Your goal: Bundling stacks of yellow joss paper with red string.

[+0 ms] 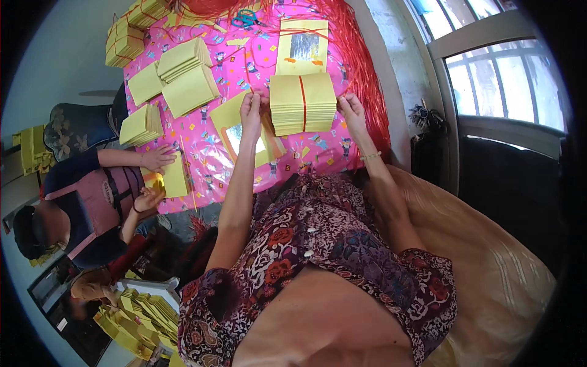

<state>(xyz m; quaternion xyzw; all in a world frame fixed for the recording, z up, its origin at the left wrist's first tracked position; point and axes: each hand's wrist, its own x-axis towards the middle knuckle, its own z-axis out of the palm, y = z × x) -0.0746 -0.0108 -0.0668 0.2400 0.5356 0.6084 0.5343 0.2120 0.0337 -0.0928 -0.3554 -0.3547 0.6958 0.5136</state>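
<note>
Two hands' fingers (249, 105) (350, 105) pinching red string (302, 103), yellow paper bundle (303, 104), pink tablecloth (202, 144)

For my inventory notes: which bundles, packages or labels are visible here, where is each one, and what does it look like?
Tied bundle: between the left hand and right hand; square yellow paper stack, red string across.
Sheet with silver square: behind the bundle; yellow, rectangular.
Loose stacks: on the pink cloth, far left; yellow.
Tied bundles: far left corner; yellow.
No screens or signs visible.
</note>
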